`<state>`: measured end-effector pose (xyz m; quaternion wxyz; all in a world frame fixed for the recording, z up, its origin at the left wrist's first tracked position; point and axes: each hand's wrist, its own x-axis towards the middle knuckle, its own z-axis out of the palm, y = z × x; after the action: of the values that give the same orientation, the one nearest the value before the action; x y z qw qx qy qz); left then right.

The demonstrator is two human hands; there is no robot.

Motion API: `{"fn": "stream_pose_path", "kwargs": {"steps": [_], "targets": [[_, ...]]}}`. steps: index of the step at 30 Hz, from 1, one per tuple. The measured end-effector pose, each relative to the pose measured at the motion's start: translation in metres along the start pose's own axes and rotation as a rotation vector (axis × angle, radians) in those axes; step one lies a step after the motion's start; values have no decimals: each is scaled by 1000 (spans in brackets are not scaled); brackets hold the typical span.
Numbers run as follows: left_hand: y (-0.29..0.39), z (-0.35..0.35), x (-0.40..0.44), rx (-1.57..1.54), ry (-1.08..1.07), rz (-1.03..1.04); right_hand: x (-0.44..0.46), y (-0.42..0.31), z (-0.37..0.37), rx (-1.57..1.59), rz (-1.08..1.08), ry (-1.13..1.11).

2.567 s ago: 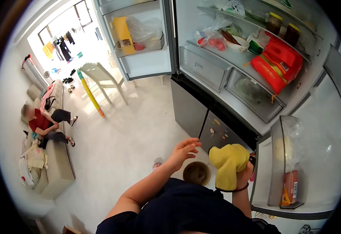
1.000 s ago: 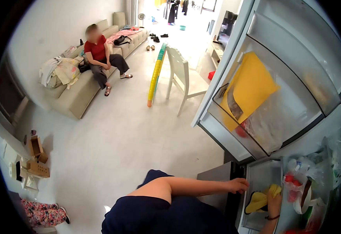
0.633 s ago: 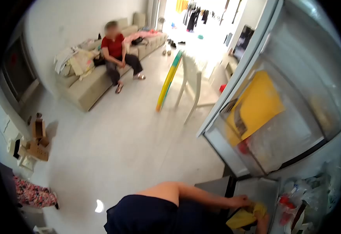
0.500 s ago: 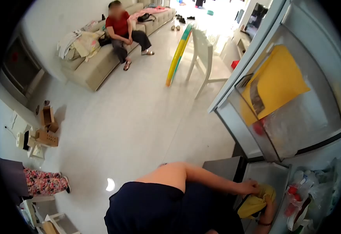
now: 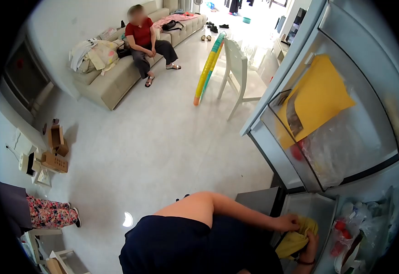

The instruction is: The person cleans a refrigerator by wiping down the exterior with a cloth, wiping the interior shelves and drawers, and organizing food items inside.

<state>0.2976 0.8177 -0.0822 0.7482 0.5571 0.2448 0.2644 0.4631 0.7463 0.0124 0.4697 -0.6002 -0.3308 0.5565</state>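
A piece of yellow fabric point(image 5: 292, 244) with a dark edge lies bunched over the pulled-out fridge drawer point(image 5: 316, 202); whether it is a bag or a cloth I cannot tell. Reaching in from the left, my left hand point(image 5: 287, 223) has its fingers closed on the fabric's upper edge. On the other side, my right hand point(image 5: 310, 246), with a dark band at the wrist, curls its fingers round the fabric. My dark-clothed body hides part of the drawer's near side.
The fridge door point(image 5: 272, 114) stands open, with a yellow packet point(image 5: 320, 98) in its shelf. Bagged food point(image 5: 352, 223) fills the compartment at right. A white chair point(image 5: 238, 68) stands beyond. One person point(image 5: 140, 36) sits on the sofa point(image 5: 101, 89); another person's patterned trousers point(image 5: 49, 212) show at left.
Both hands stay on the yellow fabric and have shifted slightly left in view. The camera view has moved a little. The seated person's pose is nearly the same.
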Motion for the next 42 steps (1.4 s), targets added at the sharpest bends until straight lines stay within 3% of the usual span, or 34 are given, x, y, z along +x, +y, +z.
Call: {"fn": "stream_pose_path", "kwargs": {"steps": [5, 8, 13, 17, 20, 21, 23, 26, 29, 32, 35, 38, 42], "targets": [[3, 0, -1, -47, -21, -51, -6, -4, 10, 13, -25, 8], [13, 0, -8, -30, -17, -73, -5, 9, -4, -3, -257, 70], [31, -1, -18, -16, -3, -77, -17, -6, -4, -107, -653, 372], [6, 0, -4, -39, -29, -69, -28, -28, -22, -118, -914, 509], [2, 3, -1, -58, -29, -39, -47, -58, -16, 35, -828, 644], [9, 3, -5, -51, -36, -41, -45, -54, -32, -48, -818, 677], [17, 2, -8, -36, -65, -46, -39, -45, -56, -869, -968, 657], [15, 0, -3, 50, -88, 11, -25, -33, -31, -1351, -766, 471], [21, 4, -9, -42, -128, 128, -29, -51, 24, -832, -103, 128], [7, 0, 2, 72, -96, 186, 7, 16, -1, 145, 140, 80], [43, 6, -23, 314, -83, 170, 11, 24, -5, 203, 180, -75], [39, 7, -24, 449, -79, 372, 19, 16, -10, 200, 108, -238], [26, 9, -18, 496, -37, 412, 60, 31, -7, 80, 125, -214]]}}
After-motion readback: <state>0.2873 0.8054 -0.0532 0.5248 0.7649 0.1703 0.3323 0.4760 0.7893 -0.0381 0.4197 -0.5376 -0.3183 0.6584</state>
